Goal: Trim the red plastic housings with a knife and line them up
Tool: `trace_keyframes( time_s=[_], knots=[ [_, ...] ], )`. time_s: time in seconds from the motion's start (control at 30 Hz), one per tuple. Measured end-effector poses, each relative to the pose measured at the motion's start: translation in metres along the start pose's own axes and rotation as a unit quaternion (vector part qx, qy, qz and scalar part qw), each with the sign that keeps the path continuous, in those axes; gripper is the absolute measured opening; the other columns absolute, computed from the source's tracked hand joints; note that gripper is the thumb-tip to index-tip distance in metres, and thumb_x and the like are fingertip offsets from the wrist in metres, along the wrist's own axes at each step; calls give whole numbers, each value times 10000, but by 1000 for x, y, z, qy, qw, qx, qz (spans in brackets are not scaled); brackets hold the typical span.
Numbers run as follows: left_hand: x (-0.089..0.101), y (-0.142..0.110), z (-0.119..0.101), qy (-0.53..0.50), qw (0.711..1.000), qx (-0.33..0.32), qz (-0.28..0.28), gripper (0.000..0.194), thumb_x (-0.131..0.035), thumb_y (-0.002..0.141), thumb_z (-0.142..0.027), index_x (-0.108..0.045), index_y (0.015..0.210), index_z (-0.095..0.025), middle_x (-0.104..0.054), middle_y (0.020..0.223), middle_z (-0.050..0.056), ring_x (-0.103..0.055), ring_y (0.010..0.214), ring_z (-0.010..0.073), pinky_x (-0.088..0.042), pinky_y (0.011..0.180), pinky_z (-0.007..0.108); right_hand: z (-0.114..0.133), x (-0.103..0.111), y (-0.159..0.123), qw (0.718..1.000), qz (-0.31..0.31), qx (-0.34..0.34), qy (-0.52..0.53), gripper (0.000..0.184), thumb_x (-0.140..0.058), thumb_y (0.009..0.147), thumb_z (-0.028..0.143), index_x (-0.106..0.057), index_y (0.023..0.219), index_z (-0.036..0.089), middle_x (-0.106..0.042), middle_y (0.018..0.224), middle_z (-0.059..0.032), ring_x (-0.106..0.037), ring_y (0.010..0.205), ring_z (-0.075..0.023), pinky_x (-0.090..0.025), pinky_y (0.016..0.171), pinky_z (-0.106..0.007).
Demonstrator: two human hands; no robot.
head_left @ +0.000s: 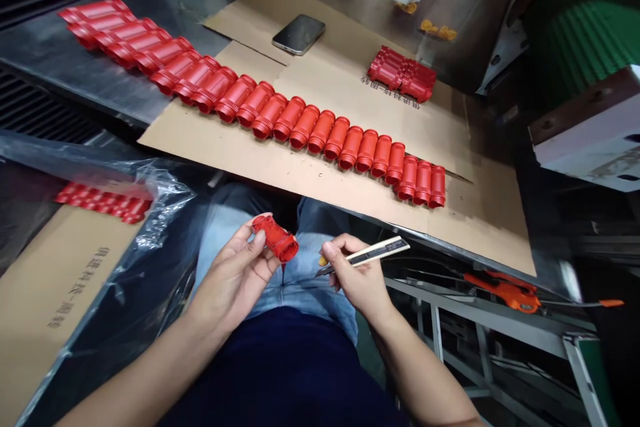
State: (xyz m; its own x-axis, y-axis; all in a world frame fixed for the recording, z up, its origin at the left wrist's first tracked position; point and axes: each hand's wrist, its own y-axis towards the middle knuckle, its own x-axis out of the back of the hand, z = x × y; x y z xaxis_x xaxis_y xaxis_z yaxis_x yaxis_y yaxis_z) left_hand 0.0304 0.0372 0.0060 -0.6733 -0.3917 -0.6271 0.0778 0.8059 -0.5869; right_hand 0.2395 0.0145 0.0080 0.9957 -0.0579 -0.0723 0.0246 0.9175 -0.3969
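My left hand [239, 273] is closed round a small red ribbed plastic tube [275, 237], held over my lap. My right hand [353, 273] grips a slim utility knife [370, 254], its blade tip pointing left toward the tube, a short gap away. A long row of several like red tubes [280, 113] lies side by side on a cardboard sheet [280, 170] on the bench in front of me. A smaller cluster of red tubes [403, 73] sits farther back on the right.
A phone [299, 34] lies face up on the far cardboard. At my left a plastic-lined carton [60, 280] holds more red tubes [103, 201]. Orange-handled pliers [505, 289] rest on the metal frame at right. A machine housing [590, 127] juts in at right.
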Motion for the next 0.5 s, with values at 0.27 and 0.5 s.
trace_keyframes(
  time_s=[0.27, 0.5],
  knots=[
    [-9, 9, 4, -67, 989, 105, -85, 318, -549, 1133, -2, -778, 951, -125, -875, 941, 109, -883, 833, 183, -765, 816, 269, 5, -11, -5, 997, 70, -28, -6, 592, -883, 873, 771, -697, 816, 211, -716, 649, 21, -561, 410, -77, -430, 385, -183],
    [-2, 7, 9, -48, 994, 87, -37, 197, -700, 1068, -14, -819, 954, -122, -870, 954, 103, -862, 822, 184, -754, 787, 251, 10, -24, 4, 989, 123, -81, 29, 617, -913, 820, 779, -725, 877, 194, -740, 650, 30, -562, 386, -73, -409, 341, -165]
  ],
)
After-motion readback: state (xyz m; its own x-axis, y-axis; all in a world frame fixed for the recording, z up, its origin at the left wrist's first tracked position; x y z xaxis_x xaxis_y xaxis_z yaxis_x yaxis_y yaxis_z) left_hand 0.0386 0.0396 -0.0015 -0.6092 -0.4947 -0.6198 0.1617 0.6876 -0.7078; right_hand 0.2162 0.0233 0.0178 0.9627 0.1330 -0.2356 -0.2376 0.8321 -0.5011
